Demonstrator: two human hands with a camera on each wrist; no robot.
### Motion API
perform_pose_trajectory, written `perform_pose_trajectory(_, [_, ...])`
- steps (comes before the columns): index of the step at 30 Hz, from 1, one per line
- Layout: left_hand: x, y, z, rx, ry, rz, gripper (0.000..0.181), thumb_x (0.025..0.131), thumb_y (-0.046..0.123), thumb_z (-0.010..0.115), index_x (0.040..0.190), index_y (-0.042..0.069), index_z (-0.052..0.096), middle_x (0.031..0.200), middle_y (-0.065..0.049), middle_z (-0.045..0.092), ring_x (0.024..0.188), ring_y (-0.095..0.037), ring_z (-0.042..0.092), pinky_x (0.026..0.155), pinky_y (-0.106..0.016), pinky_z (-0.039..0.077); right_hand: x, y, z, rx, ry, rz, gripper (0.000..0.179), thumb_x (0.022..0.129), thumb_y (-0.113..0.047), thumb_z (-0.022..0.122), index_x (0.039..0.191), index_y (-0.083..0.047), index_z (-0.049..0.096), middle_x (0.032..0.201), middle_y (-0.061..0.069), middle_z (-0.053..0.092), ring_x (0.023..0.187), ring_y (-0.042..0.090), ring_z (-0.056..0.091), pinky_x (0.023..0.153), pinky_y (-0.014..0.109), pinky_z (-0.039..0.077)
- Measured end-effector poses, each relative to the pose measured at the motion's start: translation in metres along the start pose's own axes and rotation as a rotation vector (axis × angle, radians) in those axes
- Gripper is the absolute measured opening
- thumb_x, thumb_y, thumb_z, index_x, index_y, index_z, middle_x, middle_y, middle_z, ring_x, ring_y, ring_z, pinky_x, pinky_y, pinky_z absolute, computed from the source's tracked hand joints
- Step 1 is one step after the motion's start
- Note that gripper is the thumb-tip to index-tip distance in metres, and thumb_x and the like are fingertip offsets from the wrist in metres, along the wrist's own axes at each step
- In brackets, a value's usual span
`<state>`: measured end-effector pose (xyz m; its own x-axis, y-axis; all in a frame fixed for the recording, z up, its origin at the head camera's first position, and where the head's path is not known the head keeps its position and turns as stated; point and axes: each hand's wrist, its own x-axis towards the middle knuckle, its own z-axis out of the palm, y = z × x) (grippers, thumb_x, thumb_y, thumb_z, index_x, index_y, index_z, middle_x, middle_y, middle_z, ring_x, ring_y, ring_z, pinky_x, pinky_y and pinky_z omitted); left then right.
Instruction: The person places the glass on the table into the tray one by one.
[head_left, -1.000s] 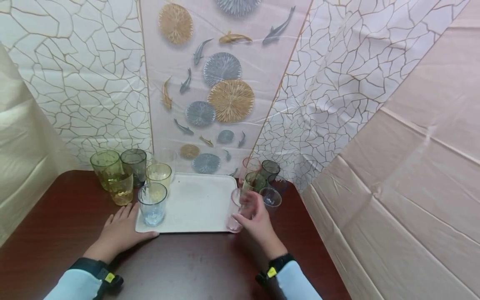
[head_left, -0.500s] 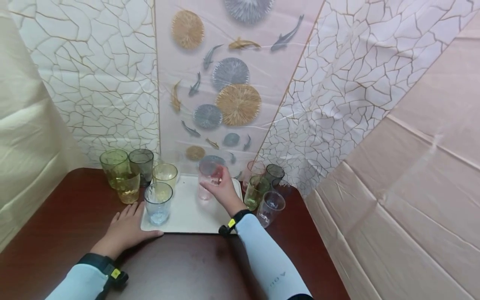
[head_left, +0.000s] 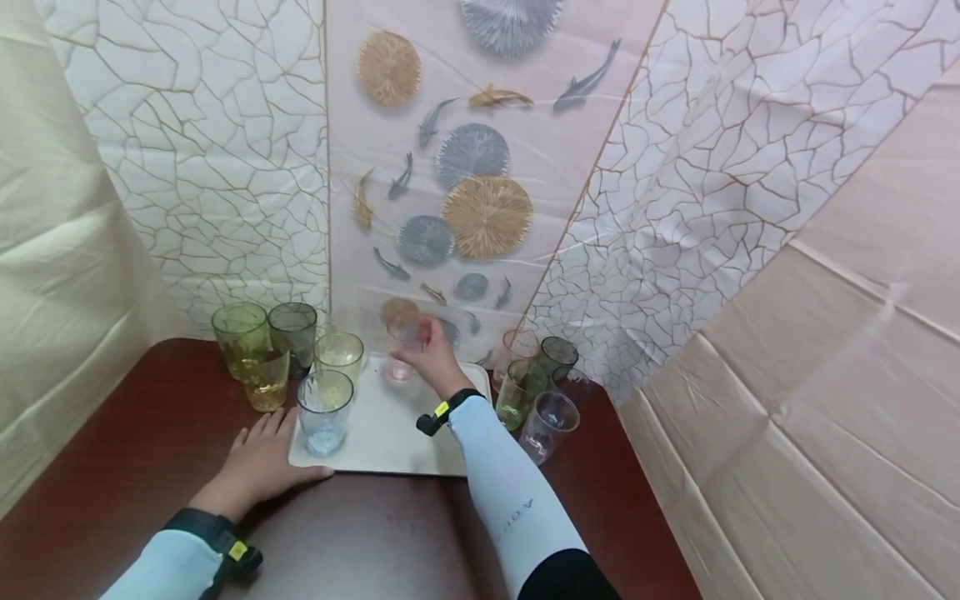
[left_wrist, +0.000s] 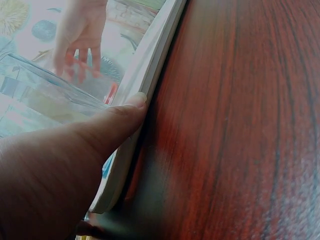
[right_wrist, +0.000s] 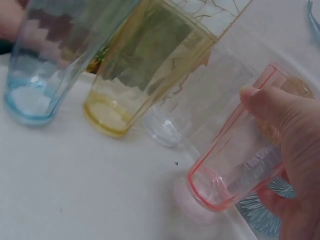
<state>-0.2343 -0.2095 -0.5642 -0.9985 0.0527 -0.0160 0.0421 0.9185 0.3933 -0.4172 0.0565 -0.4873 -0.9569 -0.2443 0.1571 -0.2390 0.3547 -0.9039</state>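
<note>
My right hand (head_left: 435, 360) grips a clear, pink-tinted drinking glass (right_wrist: 231, 165), thumb on one side and fingers on the other. The glass is over the back of a white tray (head_left: 420, 442), its base close above the surface in the right wrist view. A blue-tinted glass (head_left: 325, 417) stands at the tray's front left, with a yellow glass (head_left: 339, 357) behind it and a clear glass (right_wrist: 170, 122) farther back. My left hand (head_left: 258, 462) rests at the tray's front left corner, fingers extended along the left side, thumb (left_wrist: 117, 120) against the front edge.
Left of the tray stand a green glass (head_left: 238, 340), a dark grey glass (head_left: 295, 332) and an amber glass (head_left: 267, 383). To its right are a green glass (head_left: 520, 398), a clear glass (head_left: 551, 427), another dark grey glass (head_left: 558, 357) and another pink glass (head_left: 517, 346).
My right hand has carried the pink glass from the tray's right end leftward and back to the tray's far side. The left hand keeps its place at the corner.
</note>
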Motion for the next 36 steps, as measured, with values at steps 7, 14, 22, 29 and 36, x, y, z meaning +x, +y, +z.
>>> perform_pose_trajectory(7, [0.001,-0.001,0.001,-0.003,0.008,-0.007,0.141,0.07,0.091,0.064,0.16,-0.01,0.026,0.157,-0.044,0.025,0.141,-0.063,0.022,0.112,-0.079,0.016,0.015,0.003,0.012,0.015,0.009,0.02,0.093,0.082,-0.028,0.09,0.156,-0.012,0.036,0.147,0.009,0.051,0.132,0.024,0.052,0.107,0.037,0.048])
perform_pose_trajectory(14, [0.001,-0.002,0.006,-0.006,0.016,-0.01,0.142,0.069,0.092,0.063,0.161,-0.01,0.026,0.158,-0.043,0.025,0.141,-0.062,0.022,0.113,-0.078,0.016,0.02,0.01,0.019,0.034,-0.003,0.059,0.094,0.083,-0.025,0.088,0.158,-0.012,0.033,0.153,0.01,0.048,0.138,0.021,0.047,0.113,0.035,0.043])
perform_pose_trajectory(22, [-0.002,-0.001,0.006,-0.007,0.039,-0.01,0.147,0.064,0.098,0.058,0.159,-0.01,0.028,0.157,-0.042,0.029,0.143,-0.059,0.023,0.113,-0.078,0.016,0.019,0.011,0.028,0.004,0.015,0.076,0.098,0.084,-0.028,0.087,0.161,-0.013,0.029,0.16,0.011,0.041,0.146,0.019,0.039,0.117,0.034,0.039])
perform_pose_trajectory(29, [-0.002,-0.001,0.005,-0.006,0.049,0.002,0.149,0.063,0.101,0.055,0.159,-0.01,0.029,0.157,-0.041,0.03,0.143,-0.058,0.024,0.112,-0.078,0.017,0.01,0.012,0.028,0.007,0.037,0.093,0.103,0.083,-0.034,0.087,0.163,-0.013,0.025,0.158,0.015,0.041,0.144,0.026,0.041,0.115,0.038,0.041])
perform_pose_trajectory(36, [-0.001,-0.003,0.006,-0.004,0.051,0.006,0.147,0.065,0.098,0.058,0.159,-0.01,0.028,0.157,-0.042,0.029,0.142,-0.059,0.024,0.112,-0.079,0.017,-0.028,0.017,0.012,-0.13,0.078,0.184,0.101,0.088,-0.05,0.08,0.163,-0.008,0.026,0.15,0.022,0.049,0.133,0.032,0.053,0.103,0.045,0.051])
